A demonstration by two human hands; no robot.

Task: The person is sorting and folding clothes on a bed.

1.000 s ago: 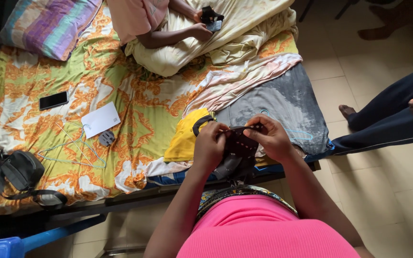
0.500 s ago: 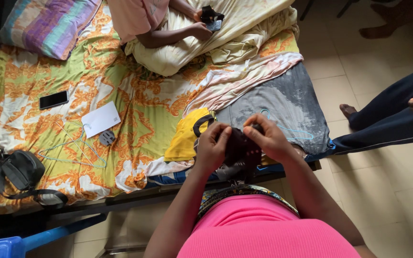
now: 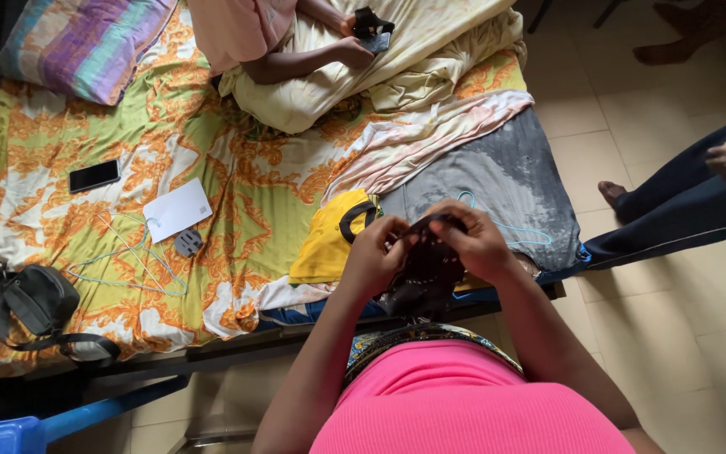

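Observation:
A small dark garment (image 3: 424, 273) with pale dots hangs between my two hands above the bed's front edge. My left hand (image 3: 373, 255) pinches its left upper edge, and my right hand (image 3: 474, 240) grips its right upper edge. Both hands are close together, fingers curled into the cloth. Just behind them lie a yellow garment with a dark collar (image 3: 329, 238) and a grey garment (image 3: 497, 181) with a light blue wire hanger (image 3: 514, 229) on it.
The bed has an orange, yellow and green floral sheet (image 3: 237, 168). On it lie a phone (image 3: 94, 176), a white card (image 3: 177, 209), wire hangers (image 3: 132, 256), a black bag (image 3: 39, 303) and a striped pillow (image 3: 86, 46). Another person sits at the bed's far side; others' legs are at right.
My hands have shifted the dark garment's top edge, bunching and then spreading it between the fingers. The person's hand at the right edge moved up and away.

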